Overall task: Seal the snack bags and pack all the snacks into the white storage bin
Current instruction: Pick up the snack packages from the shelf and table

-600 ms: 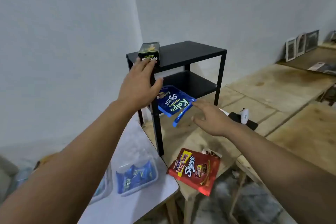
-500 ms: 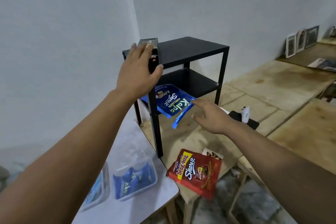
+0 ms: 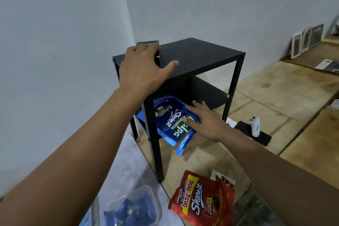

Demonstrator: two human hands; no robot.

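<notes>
With the left hand (image 3: 145, 71) curled on the small snack box (image 3: 149, 46) at the black shelf unit's (image 3: 201, 57) 10 o'clock corner, the open right hand (image 3: 207, 121) resting on the blue Kalpa bag (image 3: 170, 119), both should be lifted squarely.

Left hand (image 3: 145, 71) on box (image 3: 149, 45); right hand (image 3: 207, 123) touching blue bag (image 3: 168, 119).

The black metal two-tier shelf (image 3: 200, 55) bears a small dark box (image 3: 147, 45) under the left hand's fingers (image 3: 141, 53); a blue foil snack bag (image 3: 169, 119) on its lower tier touches the right fingertips (image 3: 190, 107).
</notes>
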